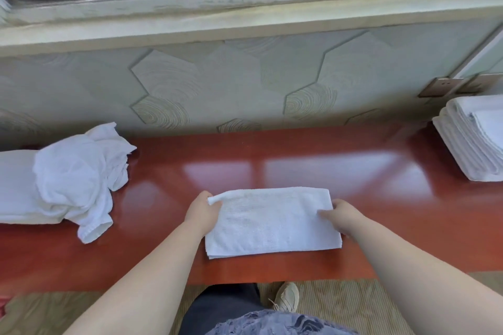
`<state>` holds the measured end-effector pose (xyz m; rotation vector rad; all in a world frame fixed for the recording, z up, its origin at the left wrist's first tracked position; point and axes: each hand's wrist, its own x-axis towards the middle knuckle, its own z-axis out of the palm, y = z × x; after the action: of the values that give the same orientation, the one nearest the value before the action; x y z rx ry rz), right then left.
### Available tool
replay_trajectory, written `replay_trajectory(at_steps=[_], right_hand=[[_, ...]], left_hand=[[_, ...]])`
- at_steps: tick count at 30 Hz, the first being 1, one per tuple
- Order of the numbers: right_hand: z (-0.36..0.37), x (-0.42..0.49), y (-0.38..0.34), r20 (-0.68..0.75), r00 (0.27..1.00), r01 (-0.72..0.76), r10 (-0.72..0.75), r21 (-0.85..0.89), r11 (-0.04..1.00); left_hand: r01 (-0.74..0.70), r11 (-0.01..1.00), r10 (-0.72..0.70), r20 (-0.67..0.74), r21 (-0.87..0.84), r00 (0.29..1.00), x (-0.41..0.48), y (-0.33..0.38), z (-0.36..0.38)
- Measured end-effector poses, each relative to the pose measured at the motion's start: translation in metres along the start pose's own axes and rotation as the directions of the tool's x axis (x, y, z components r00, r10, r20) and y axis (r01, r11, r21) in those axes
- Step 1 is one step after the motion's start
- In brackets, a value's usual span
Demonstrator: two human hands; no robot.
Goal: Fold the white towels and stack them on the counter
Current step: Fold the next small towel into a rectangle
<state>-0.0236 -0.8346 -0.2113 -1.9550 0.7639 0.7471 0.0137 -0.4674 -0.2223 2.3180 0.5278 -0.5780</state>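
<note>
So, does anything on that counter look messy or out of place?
Only the crumpled heap of white towels at the counter's left end: it is bunched up, unlike the neat stack on the right and the folded towel in the middle. Nothing looks spilled or damaged.

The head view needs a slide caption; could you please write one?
Folded towel held at its ends by left hand and right hand on the counter, between a crumpled heap and a stack.

Bright window glare, curved edges
</note>
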Motion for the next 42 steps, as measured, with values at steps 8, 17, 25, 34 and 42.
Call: replay_trajectory(at_steps=[8,17,25,34,42], right_hand=[[-0.006,-0.046,-0.016,-0.092,0.979,0.186,-0.179,0.071,0.980],[-0.080,-0.091,-0.087,-0.353,0.880,0.372,-0.318,0.094,0.923],[-0.135,-0.127,-0.060,-0.491,0.837,0.427,-0.241,0.312,0.849],[-0.252,-0.141,0.029,-0.541,0.823,0.440,-0.174,0.414,0.797],[-0.409,-0.135,0.128,-0.580,0.800,0.425,-0.154,0.367,0.827]], left_hand=[[-0.024,0.981,-0.010,-0.178,-0.192,0.984,-0.037,0.023,-0.017],[-0.168,0.864,0.113,-0.141,-0.475,0.983,-0.038,0.136,-0.073],[0.180,0.769,0.137,0.433,-0.614,0.891,-0.057,0.213,-0.047],[-0.405,0.870,0.422,-0.002,-0.283,0.907,-0.122,0.299,0.049],[-0.415,0.811,0.420,-0.082,-0.413,0.904,-0.201,0.401,0.178]])
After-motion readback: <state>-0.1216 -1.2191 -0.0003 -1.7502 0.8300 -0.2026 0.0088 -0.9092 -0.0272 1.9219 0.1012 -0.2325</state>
